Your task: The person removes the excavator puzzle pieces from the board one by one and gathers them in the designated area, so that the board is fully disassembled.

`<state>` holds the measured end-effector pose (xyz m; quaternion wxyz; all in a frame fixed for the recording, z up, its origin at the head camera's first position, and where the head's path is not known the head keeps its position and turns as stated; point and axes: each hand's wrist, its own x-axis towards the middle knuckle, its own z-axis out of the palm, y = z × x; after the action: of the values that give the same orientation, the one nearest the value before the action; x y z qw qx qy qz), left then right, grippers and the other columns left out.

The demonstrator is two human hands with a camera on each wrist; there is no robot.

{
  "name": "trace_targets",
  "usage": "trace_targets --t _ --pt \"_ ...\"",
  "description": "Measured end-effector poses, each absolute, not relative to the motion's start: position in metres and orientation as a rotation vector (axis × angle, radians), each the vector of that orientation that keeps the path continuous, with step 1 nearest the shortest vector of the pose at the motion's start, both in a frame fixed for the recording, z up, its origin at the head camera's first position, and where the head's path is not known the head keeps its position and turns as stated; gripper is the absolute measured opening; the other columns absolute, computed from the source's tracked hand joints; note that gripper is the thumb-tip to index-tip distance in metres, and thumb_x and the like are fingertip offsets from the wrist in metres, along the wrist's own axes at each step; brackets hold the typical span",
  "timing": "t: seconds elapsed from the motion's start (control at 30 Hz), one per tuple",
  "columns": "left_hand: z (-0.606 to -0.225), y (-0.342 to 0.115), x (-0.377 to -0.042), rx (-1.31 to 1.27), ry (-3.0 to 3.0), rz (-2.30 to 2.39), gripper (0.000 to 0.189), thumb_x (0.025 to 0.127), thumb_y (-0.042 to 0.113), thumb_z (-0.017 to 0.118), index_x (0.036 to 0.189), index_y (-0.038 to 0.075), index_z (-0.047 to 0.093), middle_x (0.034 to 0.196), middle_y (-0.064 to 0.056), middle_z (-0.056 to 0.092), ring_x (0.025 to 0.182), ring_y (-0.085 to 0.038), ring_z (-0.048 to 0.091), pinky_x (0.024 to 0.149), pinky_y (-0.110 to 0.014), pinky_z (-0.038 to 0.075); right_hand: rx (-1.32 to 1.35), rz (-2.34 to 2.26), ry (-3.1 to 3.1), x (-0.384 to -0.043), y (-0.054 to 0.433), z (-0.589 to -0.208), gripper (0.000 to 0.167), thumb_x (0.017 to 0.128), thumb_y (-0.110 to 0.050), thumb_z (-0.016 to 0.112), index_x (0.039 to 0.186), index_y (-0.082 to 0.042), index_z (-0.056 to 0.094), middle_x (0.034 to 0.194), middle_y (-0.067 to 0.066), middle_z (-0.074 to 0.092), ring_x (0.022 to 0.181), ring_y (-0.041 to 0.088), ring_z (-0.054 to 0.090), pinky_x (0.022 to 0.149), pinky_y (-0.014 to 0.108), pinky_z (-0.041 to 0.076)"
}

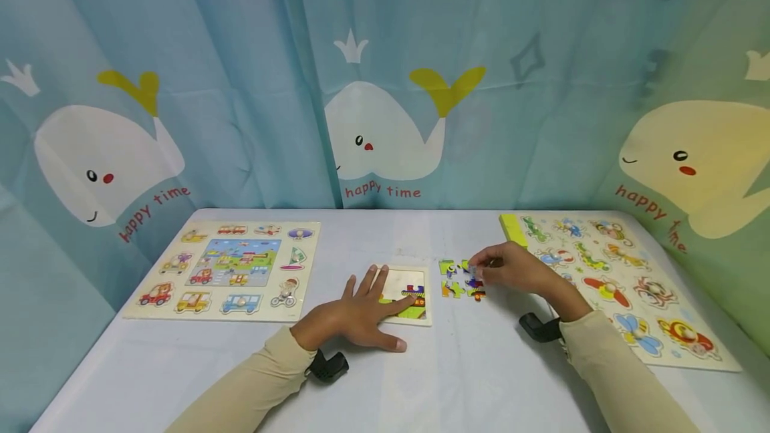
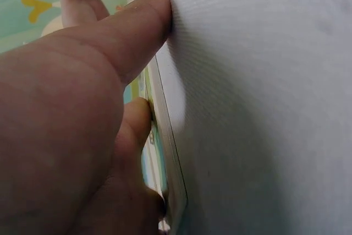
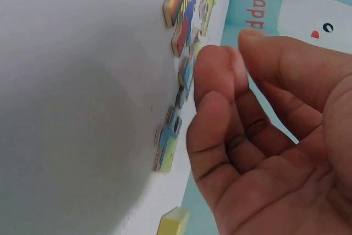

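My left hand lies spread with straight fingers across a small framed jigsaw board. The board's lower part shows green ground and purple and orange shapes. In the left wrist view the thumb touches the table beside the board edge. My right hand hovers with curled fingers by loose jigsaw pieces right of the board. In the right wrist view, thumb and fingertips come close together above the pieces; whether a piece sits between them is not clear.
A wooden vehicle puzzle board lies at the left of the white table. An animal and insect puzzle board lies at the right, with a yellow block at its far left corner. A whale-print curtain hangs behind.
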<state>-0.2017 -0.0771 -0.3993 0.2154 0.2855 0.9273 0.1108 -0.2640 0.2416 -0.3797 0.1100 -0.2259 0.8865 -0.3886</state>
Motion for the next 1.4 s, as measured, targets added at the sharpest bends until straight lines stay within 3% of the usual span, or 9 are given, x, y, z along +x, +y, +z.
trace_targets --t 0.37,0.63,0.87,1.03,1.4 --pt "-0.390 -0.069 -0.195 0.921 2.632 0.409 0.078 0.087 0.062 0.060 0.154 0.036 0.029 0.162 -0.015 -0.002 0.146 -0.034 -0.005 0.108 -0.064 -0.008 -0.733 -1.195 2.560 -0.266 0.216 -0.381 0.019 0.091 0.005 0.059 0.107 0.008 0.068 0.093 0.014 0.068 0.072 0.020 0.060 0.064 0.030 0.052" --pt "-0.393 -0.068 -0.199 0.954 2.550 0.339 0.083 0.084 0.067 0.061 0.154 0.040 0.025 0.161 -0.013 -0.011 0.145 -0.030 -0.016 0.109 -0.062 -0.005 -0.778 -1.200 2.495 -0.267 0.189 -0.380 0.019 0.093 0.002 0.060 0.110 0.008 0.068 0.100 0.016 0.069 0.081 0.020 0.065 0.072 0.032 0.053" --pt "-0.395 -0.068 -0.199 0.948 2.496 0.344 0.082 0.084 0.067 0.060 0.154 0.042 0.024 0.160 -0.013 -0.017 0.143 -0.030 -0.023 0.108 -0.063 -0.006 -0.860 -1.215 2.438 -0.258 0.174 -0.382 0.017 0.093 0.001 0.061 0.107 0.006 0.069 0.094 0.012 0.071 0.075 0.018 0.062 0.066 0.029 0.050" --pt "-0.395 -0.068 -0.199 0.952 2.497 0.326 0.081 0.085 0.067 0.059 0.153 0.043 0.024 0.159 -0.013 -0.019 0.142 -0.031 -0.024 0.108 -0.063 -0.008 -0.834 -1.209 2.436 -0.255 0.171 -0.385 0.017 0.092 0.000 0.063 0.108 0.005 0.069 0.099 0.012 0.071 0.075 0.015 0.060 0.064 0.026 0.049" --pt "-0.396 -0.068 -0.199 0.924 2.496 0.277 0.081 0.085 0.069 0.057 0.153 0.043 0.022 0.159 -0.012 -0.021 0.142 -0.030 -0.025 0.108 -0.062 -0.010 -0.953 -1.133 2.441 -0.247 0.163 -0.386 0.021 0.091 0.003 0.061 0.109 0.003 0.070 0.107 0.011 0.069 0.091 0.018 0.060 0.077 0.030 0.049"
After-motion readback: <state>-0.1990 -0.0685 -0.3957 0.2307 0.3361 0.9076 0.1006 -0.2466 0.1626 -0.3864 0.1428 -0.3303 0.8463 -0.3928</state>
